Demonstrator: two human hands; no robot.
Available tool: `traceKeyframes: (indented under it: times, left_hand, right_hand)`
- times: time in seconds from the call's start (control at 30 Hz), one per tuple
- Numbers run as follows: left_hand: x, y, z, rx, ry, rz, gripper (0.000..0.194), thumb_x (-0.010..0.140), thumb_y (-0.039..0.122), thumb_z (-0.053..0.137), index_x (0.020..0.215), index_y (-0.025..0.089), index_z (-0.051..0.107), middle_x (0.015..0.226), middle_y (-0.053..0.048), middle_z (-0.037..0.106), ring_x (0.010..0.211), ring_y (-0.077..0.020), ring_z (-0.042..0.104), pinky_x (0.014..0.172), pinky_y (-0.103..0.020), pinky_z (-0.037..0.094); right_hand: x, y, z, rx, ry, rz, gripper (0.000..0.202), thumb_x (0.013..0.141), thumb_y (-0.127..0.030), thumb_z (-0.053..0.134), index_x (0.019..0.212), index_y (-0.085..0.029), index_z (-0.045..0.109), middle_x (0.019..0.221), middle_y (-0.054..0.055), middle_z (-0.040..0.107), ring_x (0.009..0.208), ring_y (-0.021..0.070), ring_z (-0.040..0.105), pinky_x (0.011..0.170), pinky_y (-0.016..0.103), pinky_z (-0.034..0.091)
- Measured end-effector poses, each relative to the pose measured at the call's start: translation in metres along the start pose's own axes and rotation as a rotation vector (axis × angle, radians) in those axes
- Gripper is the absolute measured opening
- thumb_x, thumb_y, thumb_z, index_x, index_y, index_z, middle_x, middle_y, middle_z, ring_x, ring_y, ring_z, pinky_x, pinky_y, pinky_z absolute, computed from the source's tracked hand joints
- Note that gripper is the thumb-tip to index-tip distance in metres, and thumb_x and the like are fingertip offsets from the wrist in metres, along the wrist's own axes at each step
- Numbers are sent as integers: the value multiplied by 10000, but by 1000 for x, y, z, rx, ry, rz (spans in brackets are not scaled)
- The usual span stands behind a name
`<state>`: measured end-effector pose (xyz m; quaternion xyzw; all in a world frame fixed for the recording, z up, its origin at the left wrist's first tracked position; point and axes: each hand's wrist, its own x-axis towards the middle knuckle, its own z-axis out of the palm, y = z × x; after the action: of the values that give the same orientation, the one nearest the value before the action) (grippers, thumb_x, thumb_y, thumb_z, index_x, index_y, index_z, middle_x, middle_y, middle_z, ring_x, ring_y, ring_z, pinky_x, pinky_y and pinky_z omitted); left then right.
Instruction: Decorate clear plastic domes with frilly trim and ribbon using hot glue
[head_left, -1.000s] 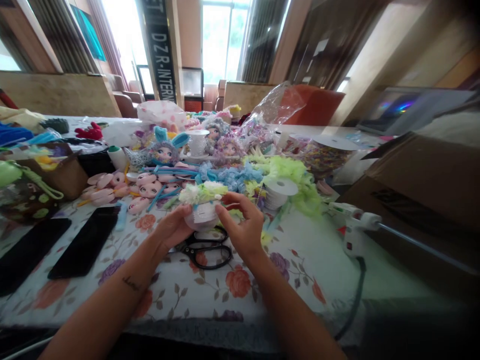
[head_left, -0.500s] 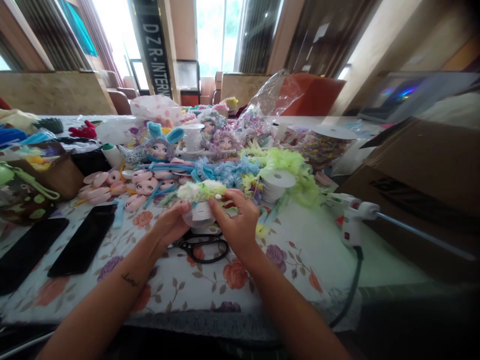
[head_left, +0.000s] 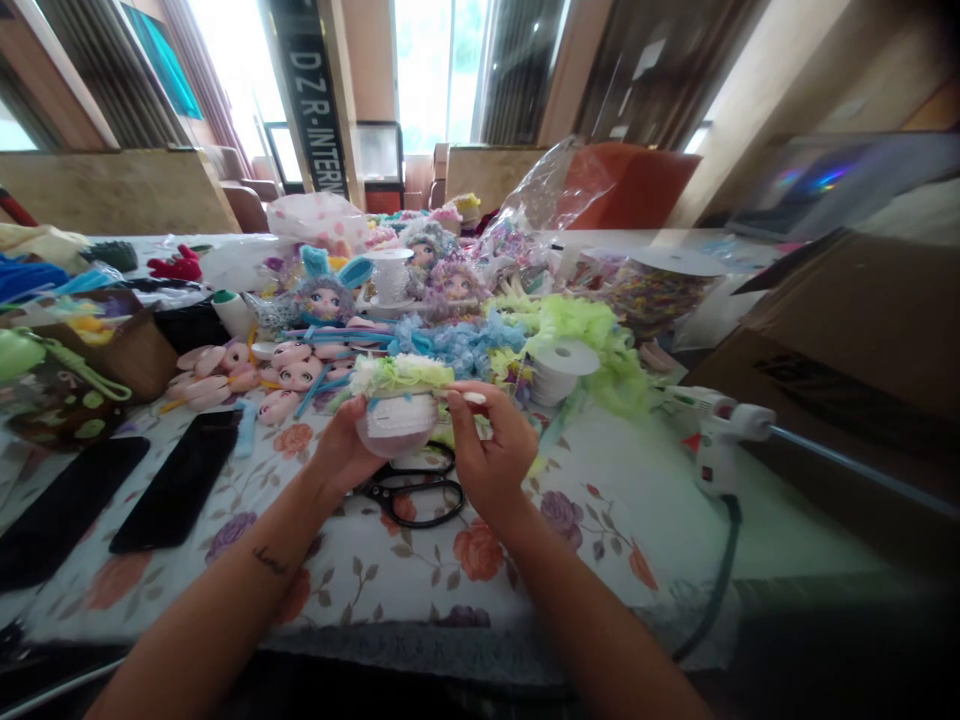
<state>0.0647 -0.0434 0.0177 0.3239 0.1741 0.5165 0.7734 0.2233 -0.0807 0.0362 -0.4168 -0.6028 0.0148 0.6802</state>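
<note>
My left hand (head_left: 343,448) is wrapped round the side of a clear, rounded plastic piece (head_left: 382,442) with a white band on it. Along its top runs a fluffy white and yellow-green trim (head_left: 401,374). At the right end of that trim, my right hand (head_left: 491,445) pinches with thumb and forefinger; the bit between the fingertips is too small to name exactly. Just below the hands, black-handled scissors (head_left: 420,503) lie on the floral tablecloth (head_left: 330,580), their blades hidden behind my left hand.
A white glue gun (head_left: 716,450) stands at the right beside a cardboard box (head_left: 847,350). Doll heads (head_left: 296,375), a white spool (head_left: 562,362) and lime-green ruffled trim (head_left: 600,335) crowd the table beyond my hands. Two dark phones (head_left: 176,480) lie at left.
My right hand has shifted slightly right, to the trim's end. The plastic piece has turned so more of its white band shows. The whole view has moved slightly.
</note>
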Motion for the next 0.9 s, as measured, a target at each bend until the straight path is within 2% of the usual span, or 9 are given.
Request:
traceKeyframes:
  times: [0.2, 0.33, 0.53, 0.77, 0.9]
  left_hand:
    - [-1, 2, -2, -2, 5, 1, 746, 653, 455, 798, 1314, 207, 557, 1177, -88, 715, 1272, -329, 549, 1087, -454, 418]
    - [-3, 4, -4, -5, 17, -23, 769, 585, 457, 834, 1262, 181, 595, 1134, -105, 726, 1264, -350, 545, 1063, -471, 437]
    - [-3, 5, -5, -19, 25, -7, 699, 571, 427, 849, 1203, 213, 640, 1123, -80, 733, 1203, -345, 594, 1039, -485, 456]
    - [-4, 6, -5, -6, 13, -32, 757, 557, 431, 860, 1239, 208, 618, 1130, -81, 730, 1261, -347, 551, 1084, -486, 416]
    - [-4, 7, -5, -15, 0, -14, 777, 554, 445, 861, 1244, 192, 610, 1136, -89, 725, 1305, -362, 509, 1123, -508, 370]
  right_hand:
    - [-5, 3, 3, 148, -21, 100, 65, 935, -257, 573, 968, -253, 628, 908, 47, 757, 796, 193, 724, 732, 324, 577]
    - [-3, 4, 5, 354, -41, 310, 87, 943, -331, 567, 950, -248, 592, 889, 44, 734, 785, 194, 717, 702, 320, 579]
    - [4, 7, 9, 641, -74, 594, 170, 896, -403, 623, 892, -241, 571, 820, 6, 688, 758, 176, 688, 728, 329, 567]
    - [7, 10, 12, 771, -18, 748, 203, 807, -383, 705, 842, -218, 592, 765, -26, 639, 718, 128, 643, 634, 231, 499]
    - [7, 9, 12, 834, -54, 837, 220, 757, -373, 740, 805, -212, 598, 721, -25, 651, 695, 118, 626, 590, 204, 469]
